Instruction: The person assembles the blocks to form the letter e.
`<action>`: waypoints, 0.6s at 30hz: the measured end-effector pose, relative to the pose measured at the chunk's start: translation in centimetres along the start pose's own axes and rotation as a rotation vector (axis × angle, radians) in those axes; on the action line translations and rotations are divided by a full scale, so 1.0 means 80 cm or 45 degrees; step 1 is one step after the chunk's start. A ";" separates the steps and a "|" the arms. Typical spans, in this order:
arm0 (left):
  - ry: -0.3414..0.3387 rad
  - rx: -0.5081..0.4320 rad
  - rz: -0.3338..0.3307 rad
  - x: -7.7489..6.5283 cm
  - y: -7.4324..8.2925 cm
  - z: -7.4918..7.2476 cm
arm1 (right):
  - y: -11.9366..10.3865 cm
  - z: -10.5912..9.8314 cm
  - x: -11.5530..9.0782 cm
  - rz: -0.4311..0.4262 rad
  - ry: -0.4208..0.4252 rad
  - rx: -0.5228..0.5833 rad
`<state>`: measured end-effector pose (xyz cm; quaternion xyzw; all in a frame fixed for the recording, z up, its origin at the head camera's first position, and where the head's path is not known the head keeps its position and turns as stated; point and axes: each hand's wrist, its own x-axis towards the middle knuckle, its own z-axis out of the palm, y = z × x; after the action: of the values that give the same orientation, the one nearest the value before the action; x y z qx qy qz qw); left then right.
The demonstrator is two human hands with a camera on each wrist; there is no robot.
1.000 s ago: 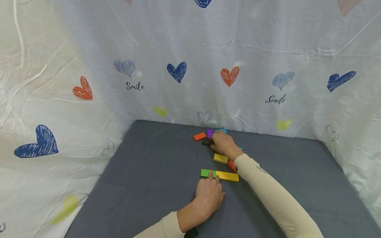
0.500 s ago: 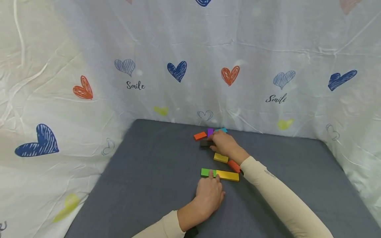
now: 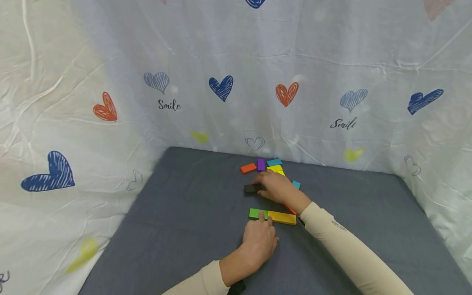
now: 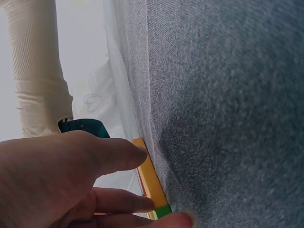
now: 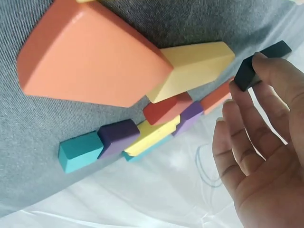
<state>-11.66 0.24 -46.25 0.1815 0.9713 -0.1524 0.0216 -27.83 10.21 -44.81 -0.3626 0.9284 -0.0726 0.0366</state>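
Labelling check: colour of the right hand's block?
The block is black; right wrist view shows it best.

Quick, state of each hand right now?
Left hand: open, touching the green block.
Right hand: closed, holding a black block.

One block (image 3: 252, 189) is black, the cloth (image 3: 184, 213) grey, the curtain (image 3: 250, 53) white with coloured hearts (image 3: 221, 88).

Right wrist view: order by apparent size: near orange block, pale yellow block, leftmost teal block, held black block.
1. Near orange block
2. Pale yellow block
3. Leftmost teal block, held black block: look alike, the latter partly hidden
Camera nearness may inflate the first.
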 end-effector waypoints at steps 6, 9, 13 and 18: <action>0.005 0.006 -0.004 0.000 0.000 0.001 | 0.001 0.007 -0.004 0.014 -0.016 0.000; 0.015 0.015 -0.009 -0.001 0.001 0.001 | 0.002 0.010 -0.007 0.025 -0.016 0.007; 0.020 0.020 -0.016 -0.002 0.001 0.001 | 0.004 0.015 -0.010 0.037 -0.016 0.019; 0.015 0.006 -0.019 -0.001 0.001 0.001 | 0.006 0.020 -0.013 0.045 -0.010 0.025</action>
<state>-11.54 0.21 -46.34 0.1753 0.9723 -0.1539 0.0145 -27.19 11.11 -46.46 -0.3460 0.9338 -0.0796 0.0452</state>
